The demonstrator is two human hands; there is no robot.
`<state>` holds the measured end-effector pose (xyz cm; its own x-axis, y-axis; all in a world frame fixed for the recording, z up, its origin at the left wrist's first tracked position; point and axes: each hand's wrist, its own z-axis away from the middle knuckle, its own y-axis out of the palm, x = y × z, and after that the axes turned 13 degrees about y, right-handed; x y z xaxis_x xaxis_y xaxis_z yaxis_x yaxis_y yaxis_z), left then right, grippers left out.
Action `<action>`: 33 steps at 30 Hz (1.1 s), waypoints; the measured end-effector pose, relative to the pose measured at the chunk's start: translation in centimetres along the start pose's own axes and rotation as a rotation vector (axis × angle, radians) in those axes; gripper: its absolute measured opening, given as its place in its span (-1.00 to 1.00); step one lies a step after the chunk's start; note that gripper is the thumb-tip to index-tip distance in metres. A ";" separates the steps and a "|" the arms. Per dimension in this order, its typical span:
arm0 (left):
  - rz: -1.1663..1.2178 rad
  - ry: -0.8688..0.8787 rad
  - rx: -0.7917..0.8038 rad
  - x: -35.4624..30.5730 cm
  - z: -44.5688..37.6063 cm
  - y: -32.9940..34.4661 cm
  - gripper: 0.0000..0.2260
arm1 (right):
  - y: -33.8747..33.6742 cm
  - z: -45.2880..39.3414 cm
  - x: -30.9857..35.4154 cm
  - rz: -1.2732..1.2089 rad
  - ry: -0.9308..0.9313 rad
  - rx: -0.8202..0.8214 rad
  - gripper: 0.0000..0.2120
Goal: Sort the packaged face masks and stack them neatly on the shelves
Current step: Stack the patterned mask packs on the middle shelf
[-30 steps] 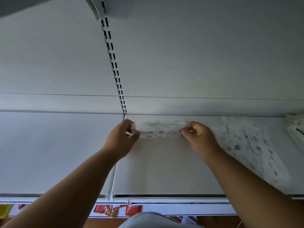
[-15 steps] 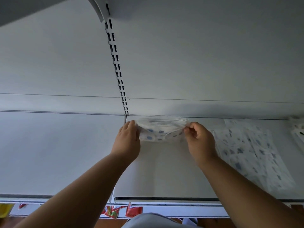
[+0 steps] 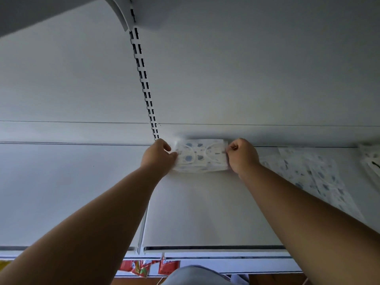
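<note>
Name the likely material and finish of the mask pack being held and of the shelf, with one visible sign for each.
Mask pack: seemingly clear glossy plastic film around soft white dotted fabric; ear loops show through it, and it bends between the left hand and right hand.
Shelf: probably white painted metal, matte-smooth; the slotted upright suggests steel shelving, though this is unconfirmed.

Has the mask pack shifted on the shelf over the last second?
Yes. The mask pack now lies flat near the back wall; before it was edge-up.
</note>
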<state>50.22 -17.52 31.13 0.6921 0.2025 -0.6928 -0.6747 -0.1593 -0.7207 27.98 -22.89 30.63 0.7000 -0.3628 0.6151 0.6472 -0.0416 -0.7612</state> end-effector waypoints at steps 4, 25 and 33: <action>-0.111 0.097 0.064 0.0 0.5 0.1 -0.81 | -0.3 0.8 -0.6 0.082 -0.119 0.086 -0.75; -0.206 0.335 0.066 2.0 2.0 1.1 -0.50 | -1.2 1.2 -2.9 0.232 -0.413 0.127 -0.38; -0.467 0.461 -0.021 0.4 3.7 0.7 -0.53 | -1.0 2.0 -2.7 0.312 -0.445 0.015 -0.53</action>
<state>49.10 -14.00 30.49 0.9531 -0.1796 -0.2437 -0.2747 -0.1744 -0.9456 26.08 -20.03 30.11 0.9177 0.0738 0.3903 0.3899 0.0195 -0.9206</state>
